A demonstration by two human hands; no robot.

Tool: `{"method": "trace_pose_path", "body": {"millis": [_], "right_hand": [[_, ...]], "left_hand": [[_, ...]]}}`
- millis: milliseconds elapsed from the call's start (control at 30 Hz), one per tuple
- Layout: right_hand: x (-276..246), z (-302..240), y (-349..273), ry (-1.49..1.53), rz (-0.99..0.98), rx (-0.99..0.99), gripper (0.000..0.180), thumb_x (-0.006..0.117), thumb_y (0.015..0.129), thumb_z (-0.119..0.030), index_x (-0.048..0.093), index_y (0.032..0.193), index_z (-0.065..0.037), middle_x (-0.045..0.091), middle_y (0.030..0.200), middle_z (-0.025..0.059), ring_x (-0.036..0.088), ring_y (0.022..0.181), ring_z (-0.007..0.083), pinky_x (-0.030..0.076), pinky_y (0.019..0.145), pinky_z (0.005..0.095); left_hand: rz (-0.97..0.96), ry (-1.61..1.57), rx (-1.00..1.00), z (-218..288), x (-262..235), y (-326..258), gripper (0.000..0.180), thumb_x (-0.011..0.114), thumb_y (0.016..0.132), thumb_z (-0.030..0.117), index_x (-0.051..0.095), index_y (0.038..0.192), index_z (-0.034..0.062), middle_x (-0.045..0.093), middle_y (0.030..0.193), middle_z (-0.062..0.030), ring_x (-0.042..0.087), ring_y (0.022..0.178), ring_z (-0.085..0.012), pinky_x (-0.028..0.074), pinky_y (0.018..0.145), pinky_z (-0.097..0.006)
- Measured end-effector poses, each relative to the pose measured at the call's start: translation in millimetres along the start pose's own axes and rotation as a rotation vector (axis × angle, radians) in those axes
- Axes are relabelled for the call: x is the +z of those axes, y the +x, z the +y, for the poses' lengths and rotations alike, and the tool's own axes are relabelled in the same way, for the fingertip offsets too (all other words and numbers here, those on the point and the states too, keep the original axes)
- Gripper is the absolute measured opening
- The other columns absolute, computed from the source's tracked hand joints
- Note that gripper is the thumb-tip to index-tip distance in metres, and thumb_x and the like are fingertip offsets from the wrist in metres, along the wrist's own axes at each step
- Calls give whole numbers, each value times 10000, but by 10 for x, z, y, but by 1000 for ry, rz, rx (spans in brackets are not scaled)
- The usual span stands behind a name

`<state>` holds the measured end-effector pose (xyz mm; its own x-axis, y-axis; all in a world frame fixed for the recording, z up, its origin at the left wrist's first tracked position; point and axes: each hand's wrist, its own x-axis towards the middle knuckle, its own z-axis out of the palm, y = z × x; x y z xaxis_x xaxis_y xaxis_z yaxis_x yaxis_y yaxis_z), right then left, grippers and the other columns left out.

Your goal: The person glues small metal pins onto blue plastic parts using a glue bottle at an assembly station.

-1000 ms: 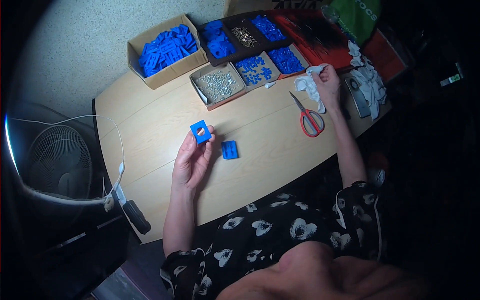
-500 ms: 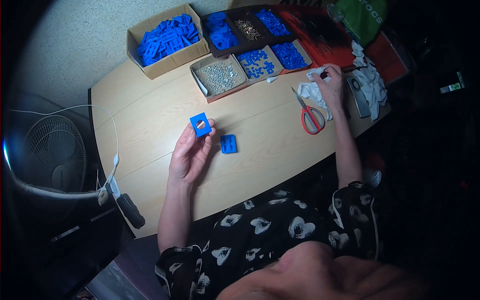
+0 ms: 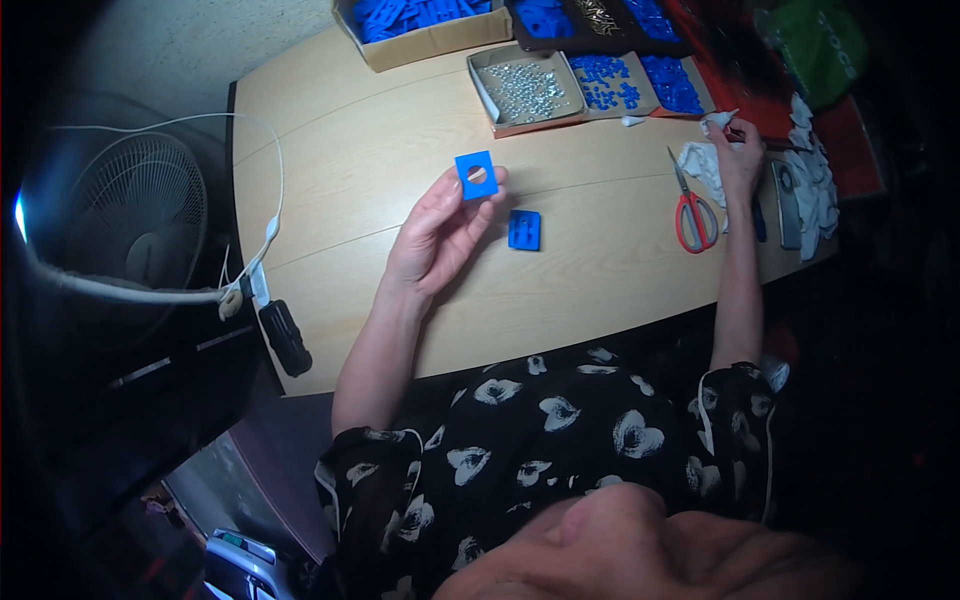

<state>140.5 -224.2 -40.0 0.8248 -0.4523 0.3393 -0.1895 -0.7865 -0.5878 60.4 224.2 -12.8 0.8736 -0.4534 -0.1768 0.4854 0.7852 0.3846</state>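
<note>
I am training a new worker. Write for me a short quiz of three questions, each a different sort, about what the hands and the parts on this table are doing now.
1. True or false: the left hand holds up a blue square plate with a round hole.
2. What lies on the table just right of that hand? A) red scissors B) a small blue part C) a metal screw
3. Fill in: the right hand rests near the red-handled ____.

Key
1. True.
2. B, the small blue part.
3. Scissors, next to white cloth pieces.
</note>
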Motion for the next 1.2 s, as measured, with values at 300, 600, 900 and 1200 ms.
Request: {"method": "trace_pose_path", "body": {"millis": [300,600,900,1200], "right_hand": [[-17,-131,-92,-62,8,57,407,771,797,-273,641,1126,-72,606,1124,164,565,1060,287,454,923,392],[29,6,-71,67,-37,69,477,790,790,-301,622,1189,-99,580,1174,165,564,1104,283,449,943,387],[-418,-914,-639,195,118,-315,288,704,859,-119,637,1127,-38,620,1168,83,570,1088,199,469,923,359],[66,-1940,-1643,1385,-793,-104,729,785,778,-187,418,1378,1,486,1348,95,467,1205,167,356,1013,319]], "left_hand": [[12,-35,-14,-41,67,-24,380,499,1006,132,429,1337,-43,554,1267,-225,613,1115,-251,550,953,-293],[-7,-1,-21,-28,-15,-33,452,532,986,132,392,1378,-45,530,1305,-222,593,1153,-260,527,984,-299],[-23,-13,-40,-55,56,-2,438,552,980,145,415,1353,-40,515,1310,-218,581,1162,-272,533,979,-305],[-86,-17,-96,-148,339,-129,450,517,1008,232,407,1374,-5,525,1327,-165,576,1145,-199,511,979,-298]]}}
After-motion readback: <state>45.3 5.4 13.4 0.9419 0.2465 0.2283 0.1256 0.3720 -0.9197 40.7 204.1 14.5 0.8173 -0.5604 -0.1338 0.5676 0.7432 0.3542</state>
